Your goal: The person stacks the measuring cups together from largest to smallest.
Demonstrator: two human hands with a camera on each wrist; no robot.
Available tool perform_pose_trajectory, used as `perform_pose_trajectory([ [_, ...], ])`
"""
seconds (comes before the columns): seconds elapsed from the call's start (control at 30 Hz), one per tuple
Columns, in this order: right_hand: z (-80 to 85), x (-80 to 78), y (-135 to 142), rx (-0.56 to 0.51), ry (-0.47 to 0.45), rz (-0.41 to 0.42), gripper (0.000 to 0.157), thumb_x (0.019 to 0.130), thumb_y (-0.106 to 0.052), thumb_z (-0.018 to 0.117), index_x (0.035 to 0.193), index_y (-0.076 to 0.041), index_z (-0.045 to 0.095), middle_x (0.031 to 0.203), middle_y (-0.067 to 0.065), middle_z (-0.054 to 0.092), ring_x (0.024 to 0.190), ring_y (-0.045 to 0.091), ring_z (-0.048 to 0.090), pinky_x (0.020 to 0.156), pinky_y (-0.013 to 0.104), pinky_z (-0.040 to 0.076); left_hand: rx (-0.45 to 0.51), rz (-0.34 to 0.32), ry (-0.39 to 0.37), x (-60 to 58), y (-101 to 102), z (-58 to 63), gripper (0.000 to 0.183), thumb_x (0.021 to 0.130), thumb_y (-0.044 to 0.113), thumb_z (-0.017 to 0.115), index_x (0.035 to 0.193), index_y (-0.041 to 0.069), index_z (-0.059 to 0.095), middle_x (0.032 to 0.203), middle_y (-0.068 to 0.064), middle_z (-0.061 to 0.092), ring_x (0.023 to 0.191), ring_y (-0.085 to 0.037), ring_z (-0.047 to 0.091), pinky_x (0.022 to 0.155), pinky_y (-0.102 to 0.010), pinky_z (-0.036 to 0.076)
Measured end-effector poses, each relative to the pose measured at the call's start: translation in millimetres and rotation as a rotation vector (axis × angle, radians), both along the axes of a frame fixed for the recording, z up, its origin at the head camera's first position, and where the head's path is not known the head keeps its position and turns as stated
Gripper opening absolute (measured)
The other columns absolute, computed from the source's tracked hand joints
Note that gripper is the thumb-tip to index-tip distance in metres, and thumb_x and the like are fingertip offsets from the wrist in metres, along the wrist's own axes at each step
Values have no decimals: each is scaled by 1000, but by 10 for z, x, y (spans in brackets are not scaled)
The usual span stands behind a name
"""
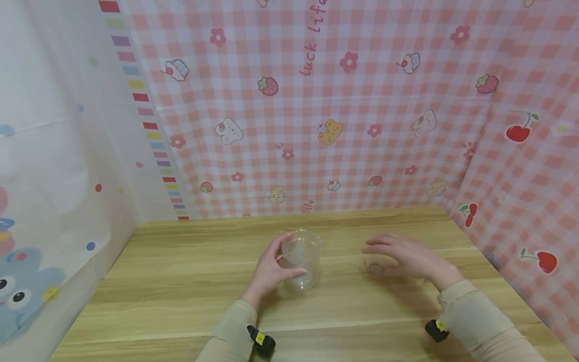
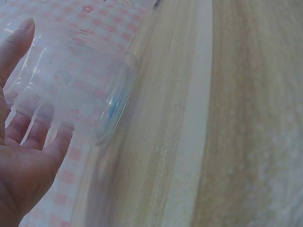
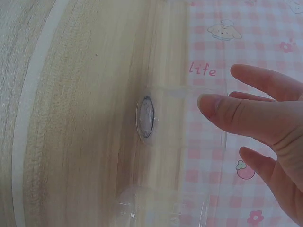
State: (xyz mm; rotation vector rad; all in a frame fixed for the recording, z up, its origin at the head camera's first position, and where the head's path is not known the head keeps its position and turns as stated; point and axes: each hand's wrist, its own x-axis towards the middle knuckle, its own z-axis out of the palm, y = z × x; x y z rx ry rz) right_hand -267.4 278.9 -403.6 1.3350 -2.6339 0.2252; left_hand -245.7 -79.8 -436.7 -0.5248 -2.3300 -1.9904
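A clear plastic cup (image 1: 312,256) stands upright near the middle of the wooden table, its wide rim on top. My left hand (image 1: 270,269) holds its side, thumb at the front and fingers round the far side; in the left wrist view those fingers (image 2: 57,142) show behind the clear wall. Further right, my right hand (image 1: 407,256) is spread loosely beside a second clear cup (image 1: 374,268) with a small dark-ringed base (image 3: 146,117). The thumb (image 3: 222,111) overlaps that cup's upper part in the right wrist view. The hand partly hides this cup in the head view.
Another clear container (image 3: 161,208) stands to the right of the second cup. Behind the wooden table (image 1: 190,281) hangs a pink checked cloth (image 1: 289,115), which continues down the right side. A white cloth (image 1: 59,125) hangs at the left.
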Motion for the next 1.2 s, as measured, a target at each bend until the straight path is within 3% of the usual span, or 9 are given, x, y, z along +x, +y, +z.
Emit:
perform_pose_trajectory([
  [0.8,58,-13,-11,79,-135,-61,58,78,0,81,131,-8,62,139,18,54,126,39,49,99,56,46,-11,-8,-6,27,-13,23,89,70,0,88,146,1,42,144,-20,48,131,-39,46,107,-50,41],
  [1.2,55,-58,-2,100,-138,-72,56,75,3,82,127,-6,64,131,16,59,121,38,53,96,53,49,-2,-1,-2,25,-4,24,89,69,0,88,145,1,43,144,-20,48,130,-41,46,108,-51,40],
])
